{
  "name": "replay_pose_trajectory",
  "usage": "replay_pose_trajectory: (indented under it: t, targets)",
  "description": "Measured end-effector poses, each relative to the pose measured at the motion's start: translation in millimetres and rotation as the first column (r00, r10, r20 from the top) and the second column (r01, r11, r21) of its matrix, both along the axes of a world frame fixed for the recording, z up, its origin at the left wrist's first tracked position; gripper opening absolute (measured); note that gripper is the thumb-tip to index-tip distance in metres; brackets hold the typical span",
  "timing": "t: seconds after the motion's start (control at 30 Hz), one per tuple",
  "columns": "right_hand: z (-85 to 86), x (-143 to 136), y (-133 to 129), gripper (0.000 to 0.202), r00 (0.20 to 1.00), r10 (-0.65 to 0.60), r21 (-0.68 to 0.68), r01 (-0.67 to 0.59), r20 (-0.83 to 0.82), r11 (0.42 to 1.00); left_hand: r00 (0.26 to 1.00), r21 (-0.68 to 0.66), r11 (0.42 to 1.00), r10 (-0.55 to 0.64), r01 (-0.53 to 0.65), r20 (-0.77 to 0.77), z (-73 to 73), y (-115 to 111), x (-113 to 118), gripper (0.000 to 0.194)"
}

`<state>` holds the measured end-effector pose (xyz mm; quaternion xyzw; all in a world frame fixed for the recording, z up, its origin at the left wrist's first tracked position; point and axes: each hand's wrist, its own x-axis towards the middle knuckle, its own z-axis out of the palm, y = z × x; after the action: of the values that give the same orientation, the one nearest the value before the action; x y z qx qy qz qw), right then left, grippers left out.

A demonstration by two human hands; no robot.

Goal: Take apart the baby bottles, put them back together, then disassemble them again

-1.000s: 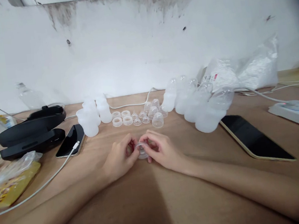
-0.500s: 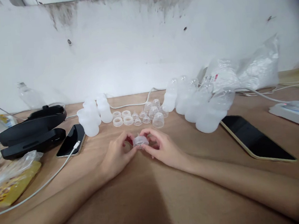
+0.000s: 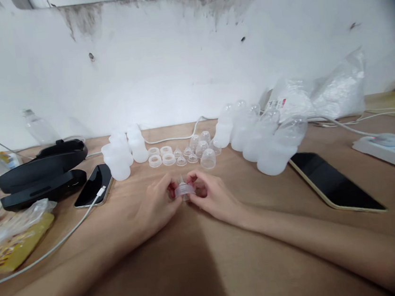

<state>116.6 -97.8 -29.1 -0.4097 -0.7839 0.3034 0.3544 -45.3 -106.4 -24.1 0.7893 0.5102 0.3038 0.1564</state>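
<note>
My left hand (image 3: 159,201) and my right hand (image 3: 217,197) meet at the middle of the table, their fingers closed on opposite sides of a baby bottle nipple in a collar ring (image 3: 183,189). The clear tip points up out of the translucent ring. Fingertips partly hide both sides of it. Just beyond my hands lie several white collar rings (image 3: 155,162), several loose clear nipples (image 3: 181,161) and several clear domed caps (image 3: 208,159). Frosted bottles without tops (image 3: 118,162) stand to the left. On the right is a group of frosted bottles with clear domes (image 3: 272,159).
A phone (image 3: 93,186) with a white cable (image 3: 68,238) across it, a black case (image 3: 43,170) and a yellow plastic packet (image 3: 25,239) lie left. At right are a larger phone (image 3: 337,182), a power strip (image 3: 392,150) and clear plastic bags (image 3: 340,89). The wall closes off the back.
The nipple and ring have moved slightly toward me, and more of the upright tip shows above the ring. Both hands keep their hold on it.
</note>
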Motion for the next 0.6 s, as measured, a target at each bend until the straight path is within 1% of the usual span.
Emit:
replay_pose_trajectory:
  t: [0.1, 0.17, 0.23, 0.3, 0.4, 0.5, 0.6]
  targets:
    - [0.7, -1, 1, 0.014, 1.000, -0.016, -0.003, 0.016, 0.009, 1.000, 0.999, 0.009, 0.999, 0.032, -0.032, 0.004, 7.2, -1, 3, 0.008]
    - [1.1, -1, 2, 0.013, 1.000, -0.017, -0.021, 0.017, -0.007, 1.000, 0.999, -0.008, 0.999, 0.052, -0.053, -0.010, 13.3, -3, 4, 0.013]
    - [1.5, 0, 3, 0.014, 1.000, -0.013, -0.048, 0.011, -0.026, 0.999, 0.997, -0.023, 0.997, 0.079, -0.080, -0.025, 16.2, -3, 3, 0.017]
    - [1.8, 0, 3, 0.016, 0.999, 0.001, -0.074, -0.004, -0.035, 0.997, 0.994, -0.022, 0.994, 0.103, -0.104, -0.028, 13.5, -1, 2, 0.015]
    - [1.6, 1, 3, 0.017, 0.999, 0.018, -0.066, -0.020, -0.034, 0.998, 0.994, -0.033, 0.994, 0.109, -0.109, 0.009, 3.9, 3, -1, 0.008]
    - [0.8, 1, 2, 0.013, 1.000, 0.004, -0.036, -0.005, -0.028, 0.999, 0.996, -0.042, 0.997, 0.070, -0.067, 0.058, -2.3, 4, -2, 0.005]
    - [0.9, 1, 1, 0.009, 1.000, 0.002, -0.045, -0.004, -0.029, 0.999, 0.997, 0.004, 1.000, 0.024, -0.024, 0.068, -3.3, 1, -1, 0.006]
